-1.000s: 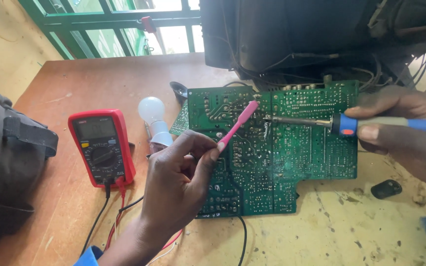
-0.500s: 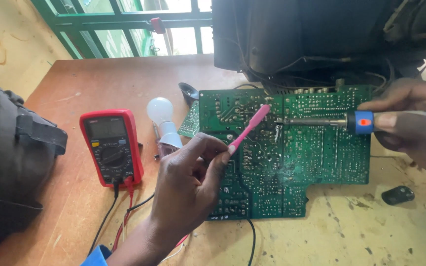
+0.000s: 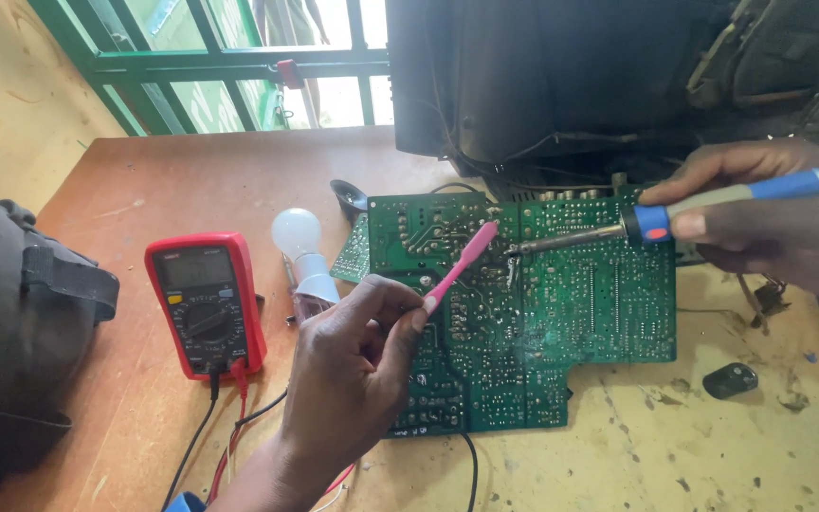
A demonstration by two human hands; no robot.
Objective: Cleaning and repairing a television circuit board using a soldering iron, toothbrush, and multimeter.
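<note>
Clearly soldering step: right hand (image 3: 770,223) gripping blue-handled soldering iron (image 3: 618,229), tip touching green circuit board (image 3: 561,322) lying on wooden table (image 3: 144,199). Left hand (image 3: 357,365) pinching pink stick (image 3: 460,267) beside joint. Next move probably needing steady tip contact.

repair workshop: circuit board (image 3: 542,313), multimeter (image 3: 206,303), soldering iron (image 3: 618,228).

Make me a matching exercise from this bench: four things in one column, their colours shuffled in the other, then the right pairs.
Things:
1. circuit board
2. multimeter
3. light bulb
4. stick in the left hand

Colours:
A. white
B. pink
C. green
D. red and black

Pairs: 1-C, 2-D, 3-A, 4-B
</note>
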